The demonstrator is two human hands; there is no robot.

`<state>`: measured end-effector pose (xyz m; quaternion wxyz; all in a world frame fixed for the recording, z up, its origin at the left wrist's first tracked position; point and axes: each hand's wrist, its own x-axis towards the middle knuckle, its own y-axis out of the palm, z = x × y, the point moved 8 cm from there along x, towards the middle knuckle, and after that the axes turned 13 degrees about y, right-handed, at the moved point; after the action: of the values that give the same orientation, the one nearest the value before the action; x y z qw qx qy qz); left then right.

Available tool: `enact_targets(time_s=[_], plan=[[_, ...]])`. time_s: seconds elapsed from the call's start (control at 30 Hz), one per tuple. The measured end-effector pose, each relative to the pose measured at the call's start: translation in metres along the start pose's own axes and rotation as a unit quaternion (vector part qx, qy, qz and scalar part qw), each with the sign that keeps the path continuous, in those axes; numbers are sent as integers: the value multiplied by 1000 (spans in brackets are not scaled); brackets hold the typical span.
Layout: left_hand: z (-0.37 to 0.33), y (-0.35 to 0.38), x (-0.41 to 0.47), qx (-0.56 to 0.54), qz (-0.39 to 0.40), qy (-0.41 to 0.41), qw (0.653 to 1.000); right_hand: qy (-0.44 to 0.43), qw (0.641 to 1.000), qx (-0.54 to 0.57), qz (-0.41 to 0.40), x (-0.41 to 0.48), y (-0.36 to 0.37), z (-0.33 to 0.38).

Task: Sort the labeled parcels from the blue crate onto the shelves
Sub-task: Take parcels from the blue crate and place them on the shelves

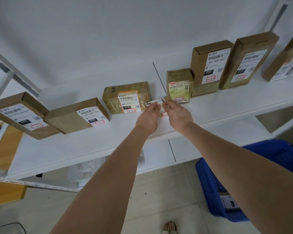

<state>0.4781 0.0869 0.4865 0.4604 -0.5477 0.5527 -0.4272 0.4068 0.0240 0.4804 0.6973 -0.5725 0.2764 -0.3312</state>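
White shelf runs from 8 o'clock up to 3 o'clock across the head view, with a row of labeled parcels along its back.

Left to right:
- Flat brown box at 9 o'clock, printed "010", red-framed handwritten tag.
- Second flat box touching the first, printed "060".
- Tape-wrapped box just left of centre, printed "010", red tag "5-3-3" as far as legible.
- Small parcel in the gap between the tape-wrapped box and the next one, resting on the shelf. White label with barcode faces up; its red tag is partly hidden.
- Left hand on the small parcel's left side, fingers curled down over its edge. Right hand on its right side, fingertips pinching the label end. Both hands closed on the parcel.
- Yellowish taped box just right of the hands, tag "5-3-5".
- Upright box at 1 o'clock, "060", tag "5-3-6".
- Taller upright box, "010", touching it.
- One more box at 2 o'clock, cut by frame edge.

Blue crate on the floor at 4 o'clock, below the shelves; a labeled parcel lies inside it.
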Motion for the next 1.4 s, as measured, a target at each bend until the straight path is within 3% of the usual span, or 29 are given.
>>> enact_targets(time_s=[0.17,0.27,0.4,0.53,0.8,0.93,1.17,1.4], plan=[[1,-6,0,-5,35,-16,999,1,1000,-13,11,-5,-6,-1],[-6,-19,-4,8,-12,-19,1000,30,999,-20,-12,-18,-14,-17],[-48,-11,-4,24,-66,41,997,88,995,-30,-27,-36,-24,-60],[-111,35,10,1,-27,107,994,116,992,-38,-24,-60,-32,-111],[-204,96,75,-35,39,51,997,152,988,-30,-27,-94,-27,-235],[-269,123,117,2,14,70,997,163,986,-33,3,-111,-6,-326],[-384,214,173,-43,69,35,996,172,981,-24,83,-142,32,-474],[-401,295,195,-36,147,2,988,182,967,-38,174,-155,113,-536]])
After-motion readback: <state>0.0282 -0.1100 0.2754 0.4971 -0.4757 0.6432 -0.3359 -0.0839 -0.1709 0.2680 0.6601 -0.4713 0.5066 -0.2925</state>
